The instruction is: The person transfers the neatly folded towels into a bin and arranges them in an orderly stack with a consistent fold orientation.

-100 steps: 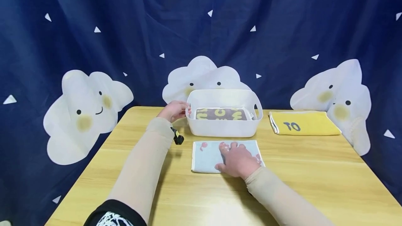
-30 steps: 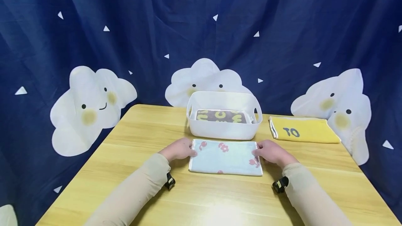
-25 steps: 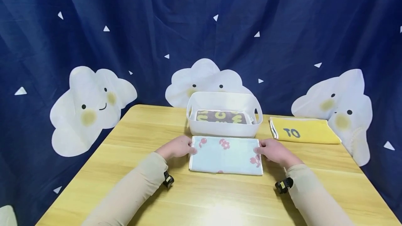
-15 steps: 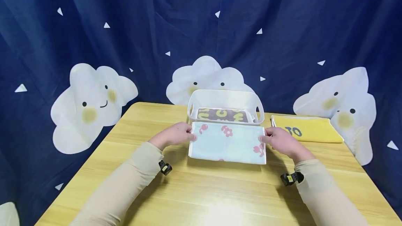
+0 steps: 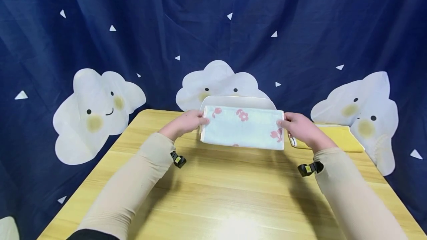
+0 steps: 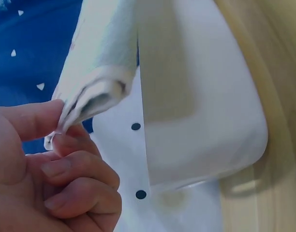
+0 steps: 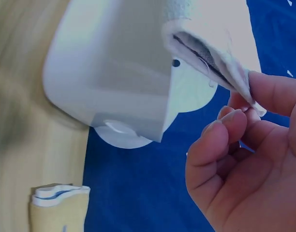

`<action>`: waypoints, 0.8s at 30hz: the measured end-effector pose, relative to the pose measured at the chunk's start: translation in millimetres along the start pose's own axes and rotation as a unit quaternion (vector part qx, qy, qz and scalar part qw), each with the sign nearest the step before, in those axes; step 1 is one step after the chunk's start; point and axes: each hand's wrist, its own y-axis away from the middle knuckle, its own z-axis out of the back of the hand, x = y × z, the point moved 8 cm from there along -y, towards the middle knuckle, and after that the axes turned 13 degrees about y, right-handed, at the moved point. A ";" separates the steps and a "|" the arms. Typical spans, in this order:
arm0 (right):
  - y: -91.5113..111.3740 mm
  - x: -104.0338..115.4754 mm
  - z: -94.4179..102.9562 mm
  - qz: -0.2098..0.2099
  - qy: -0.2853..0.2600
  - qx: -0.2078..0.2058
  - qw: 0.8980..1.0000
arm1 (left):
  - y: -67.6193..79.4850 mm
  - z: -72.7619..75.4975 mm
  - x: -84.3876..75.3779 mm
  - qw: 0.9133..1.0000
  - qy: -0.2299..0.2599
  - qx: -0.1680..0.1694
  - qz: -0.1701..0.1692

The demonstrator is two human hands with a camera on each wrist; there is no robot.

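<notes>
A folded light blue towel (image 5: 243, 129) with pink flowers hangs in the air between my two hands in the head view. My left hand (image 5: 186, 123) pinches its left end between thumb and fingers. At the other end, my right hand (image 5: 301, 129) pinches the upper right corner. Folded layers of the towel (image 6: 97, 89) show at its end in the left wrist view. Behind and below the towel is a white plastic basket (image 5: 237, 101), mostly hidden in the head view. Both wrist views show the basket's outer wall (image 7: 109, 72) apart from the towel.
A folded yellow towel (image 5: 340, 138) lies on the wooden table (image 5: 213, 188) at the right rear, partly covered by my right hand in the head view. A dark blue curtain (image 5: 150, 29) with white clouds stands behind the table.
My left hand left the basket's side and my right hand left the towel's top. Both then gripped the towel's ends and raised it from the table, up in front of the basket.
</notes>
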 end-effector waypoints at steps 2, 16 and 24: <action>-7.1 1.5 3.5 -0.010 -0.006 0.000 1.000 | -7.9 5.6 -1.3 1.000 0.010 -0.012 0.010; -68.0 -7.9 7.8 -0.067 -0.081 -0.016 0.994 | -53.1 30.4 5.0 0.996 0.028 -0.076 0.041; -90.6 -22.3 -7.9 -0.102 -0.087 -0.013 0.991 | -67.4 33.2 12.7 0.990 0.007 -0.127 0.053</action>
